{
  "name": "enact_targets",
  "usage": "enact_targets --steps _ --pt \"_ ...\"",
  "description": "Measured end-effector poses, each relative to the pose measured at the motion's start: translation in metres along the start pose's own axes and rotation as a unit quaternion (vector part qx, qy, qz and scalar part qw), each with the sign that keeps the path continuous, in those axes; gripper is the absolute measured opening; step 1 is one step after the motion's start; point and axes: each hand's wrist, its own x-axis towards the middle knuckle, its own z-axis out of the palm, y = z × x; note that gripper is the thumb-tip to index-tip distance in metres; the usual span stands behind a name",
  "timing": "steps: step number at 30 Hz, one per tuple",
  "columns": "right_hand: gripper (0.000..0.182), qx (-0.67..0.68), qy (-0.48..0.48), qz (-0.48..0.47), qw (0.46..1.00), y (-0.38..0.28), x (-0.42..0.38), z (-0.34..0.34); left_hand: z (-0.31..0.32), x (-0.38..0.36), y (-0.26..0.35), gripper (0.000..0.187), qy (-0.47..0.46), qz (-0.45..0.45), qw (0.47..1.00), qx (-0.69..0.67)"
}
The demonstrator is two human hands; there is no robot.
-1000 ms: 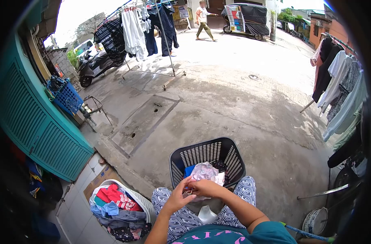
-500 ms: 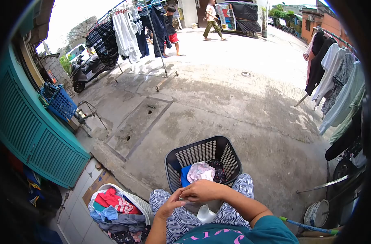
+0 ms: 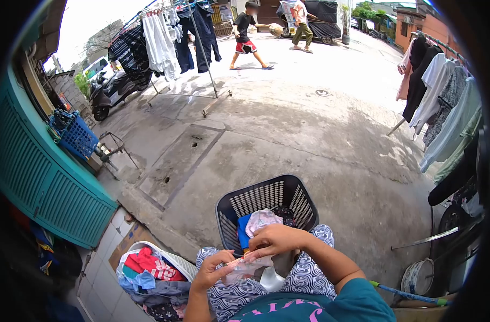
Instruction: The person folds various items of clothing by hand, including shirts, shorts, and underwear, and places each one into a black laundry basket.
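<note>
The left hand [image 3: 210, 272] and right hand [image 3: 277, 240] had drawn slightly apart since a moment earlier, showing more of a pale, thin-looking cloth [image 3: 244, 272] with an orange-pink edge. Both pinched that edge above the patterned trousers [image 3: 304, 271], nearer than the dark basket [image 3: 256, 197].

Single wide view from head height, forward-and-down

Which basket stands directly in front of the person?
The black squarish plastic basket; the rounded white plastic basket is off to the left, the blue plastic lattice basket farther away.
</note>
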Motion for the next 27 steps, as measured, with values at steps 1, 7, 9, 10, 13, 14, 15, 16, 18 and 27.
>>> enact_targets --steps 1,7,9,10,13,14,15,16,18,27 --pt "0.033 -0.048 0.016 -0.06 0.997 0.003 -0.005 -0.006 -0.006 -0.001 0.009 0.015 -0.009 0.047 0.998 -0.032" --pt "0.032 -0.113 0.093 -0.138 0.98 0.012 -0.026 -0.021 -0.035 0.001 0.04 0.013 -0.033 0.102 0.988 0.107" --pt "0.022 -0.265 0.162 -0.086 0.947 0.019 -0.026 -0.022 -0.031 0.014 0.055 0.013 -0.001 0.053 0.893 0.446" --pt "0.019 -0.346 0.205 -0.053 0.914 0.024 -0.025 -0.022 -0.034 0.023 0.053 0.013 -0.002 0.052 0.894 0.445" --pt "0.017 -0.375 0.298 -0.061 0.876 0.043 -0.014 -0.028 -0.038 0.043 0.035 0.018 0.094 0.082 0.774 0.62" --pt "0.017 -0.374 0.312 -0.062 0.871 0.051 -0.009 -0.032 -0.04 0.054 0.037 0.019 0.099 0.092 0.761 0.634" --pt "0.016 -0.37 0.314 -0.063 0.872 0.055 -0.006 -0.037 -0.042 0.064 0.038 0.019 0.1 0.106 0.758 0.636" --pt "0.016 -0.365 0.331 -0.05 0.869 0.059 -0.002 -0.039 -0.045 0.071 0.04 0.019 0.1 0.123 0.753 0.638" --pt "0.015 -0.346 0.337 -0.035 0.875 0.056 0.001 -0.047 -0.048 0.083 0.044 0.017 0.109 0.132 0.758 0.629" --pt "0.013 -0.231 0.376 -0.026 0.897 0.052 0.011 -0.049 -0.044 0.095 0.04 0.014 0.134 0.132 0.846 0.499"
